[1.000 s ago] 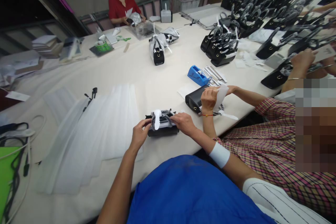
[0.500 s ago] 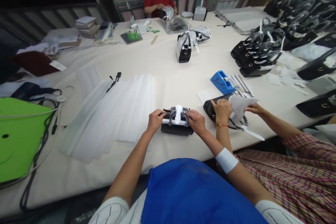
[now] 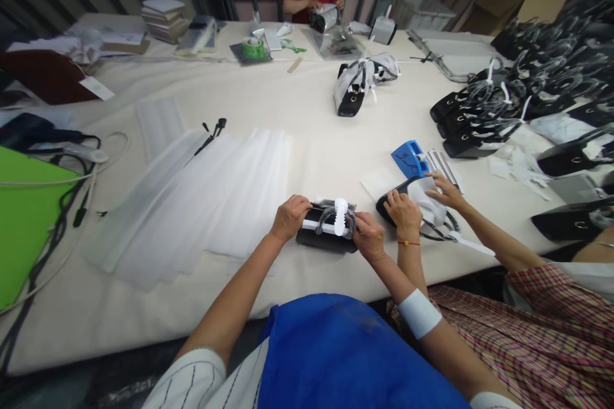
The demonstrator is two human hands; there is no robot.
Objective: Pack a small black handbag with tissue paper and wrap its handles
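Observation:
On the table in front of me is a small black handbag (image 3: 326, 242), its handles wrapped in clear plastic. A white toothed tag strap (image 3: 340, 217) lies over the handles, and a white strip runs along the bag's top. My left hand (image 3: 290, 217) pinches the bag's upper left corner, fingers closed. At the opposite upper corner, my right hand (image 3: 369, 236) grips the bag's edge with bent fingers. Stacked white foam sheets (image 3: 240, 192) lie to the left of the bag.
A co-worker's hands (image 3: 405, 214) press white sheet on another black bag at my right. Behind it stand a blue tape dispenser (image 3: 410, 158) and metallic strips. Many black handbags (image 3: 472, 121) crowd the right side. Cables (image 3: 91, 172) and a green panel (image 3: 29, 223) are left. A person in red sits opposite.
My view has shifted a little. Both my hands stay at the bag's top corners. The co-worker's far hand has moved in and pressed the white sheet onto the neighbouring bag.

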